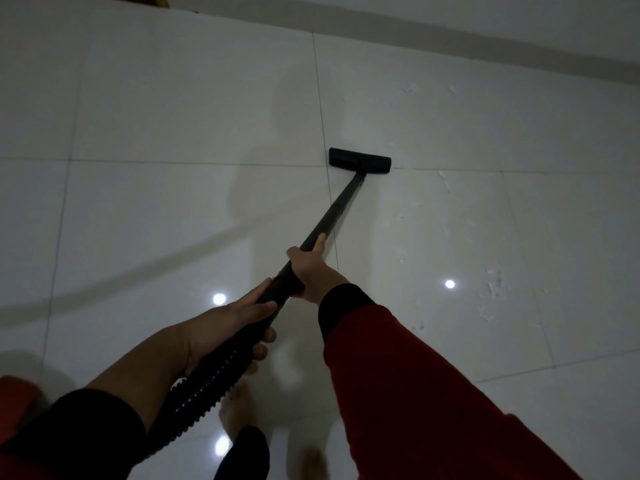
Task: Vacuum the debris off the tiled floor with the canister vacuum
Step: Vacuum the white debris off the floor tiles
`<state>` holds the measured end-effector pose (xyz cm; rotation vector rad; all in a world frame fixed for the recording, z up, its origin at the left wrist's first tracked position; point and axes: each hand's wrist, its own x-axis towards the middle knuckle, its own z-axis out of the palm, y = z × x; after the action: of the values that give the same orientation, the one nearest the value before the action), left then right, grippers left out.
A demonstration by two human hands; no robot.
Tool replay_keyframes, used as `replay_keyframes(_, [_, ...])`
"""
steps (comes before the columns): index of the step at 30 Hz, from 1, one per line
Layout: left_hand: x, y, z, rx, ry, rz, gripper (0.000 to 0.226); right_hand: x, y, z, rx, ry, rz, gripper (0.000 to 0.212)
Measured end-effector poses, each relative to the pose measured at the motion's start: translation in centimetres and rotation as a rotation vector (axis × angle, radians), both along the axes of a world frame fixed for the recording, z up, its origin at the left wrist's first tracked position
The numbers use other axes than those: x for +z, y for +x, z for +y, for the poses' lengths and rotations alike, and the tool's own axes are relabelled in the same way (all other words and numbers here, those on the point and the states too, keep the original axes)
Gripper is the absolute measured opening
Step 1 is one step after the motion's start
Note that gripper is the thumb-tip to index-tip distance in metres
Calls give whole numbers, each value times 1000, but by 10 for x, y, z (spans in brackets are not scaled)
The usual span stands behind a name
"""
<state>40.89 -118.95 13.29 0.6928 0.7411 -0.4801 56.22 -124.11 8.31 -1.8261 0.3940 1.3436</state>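
Underfoot, item one: tiled floor [173,116], large glossy white tiles with thin grey grout lines, filling nearly the whole view. I count three round light reflections on it, two near left and one near right.

Item two: pale wall base [450,32], running diagonally across the far edge of the room from far left down to the right.

Item three: debris [493,284], small whitish flecks scattered over the tiles on the right side, from the far right down to the near right; a few specks lie just beyond the floor head.

Item four: floor head [360,161], black, flat on the tiles at mid-distance, straddling a grout line.

Item five: wand [341,202], a black tube slanting from the floor head back toward me.

Item six: ribbed hose [207,382], black, continuing from the wand's near end past my left forearm. I cannot see the canister.

Item seven: right hand [310,268], wrapped round the wand, thumb laid along the tube; red sleeve with dark cuff.

Item eight: left hand [225,327], fingers curled round the handle where wand meets hose.

Item nine: bare foot [239,407], on the tiles beneath the hose, blurred.
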Motion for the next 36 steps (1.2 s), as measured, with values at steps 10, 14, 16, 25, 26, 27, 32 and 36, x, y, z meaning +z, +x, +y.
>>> replay_keyframes(10, [-3, 88, 60, 91, -13, 39, 50, -8, 90, 69, 78, 54, 9, 81])
replay_keyframes(14, [1, 125, 78, 158, -41, 62, 51, -6, 128, 97, 130, 54, 21, 82])
replay_keyframes(16, [4, 143, 85, 189, -49, 62, 50, -6, 147, 107, 159, 53, 25, 82])
replay_keyframes(25, [-1, 222, 110, 261, -100, 38, 49, -9, 230, 142, 232, 46, 9, 81])
replay_keyframes(26, [-2, 230, 114, 264, -97, 35, 50, -10, 239, 147, 242, 41, 1, 81])
replay_keyframes(27, [-4, 238, 118, 266, -95, 33, 50, -11, 247, 153, 249, 35, -3, 81])
replay_keyframes(32, [-12, 277, 150, 285, -122, 31, 48, -15, 285, 185, 265, 25, -17, 81])
replay_keyframes(36, [-14, 307, 184, 250, -107, -7, 38, -12, 317, 216, 257, 30, -11, 82])
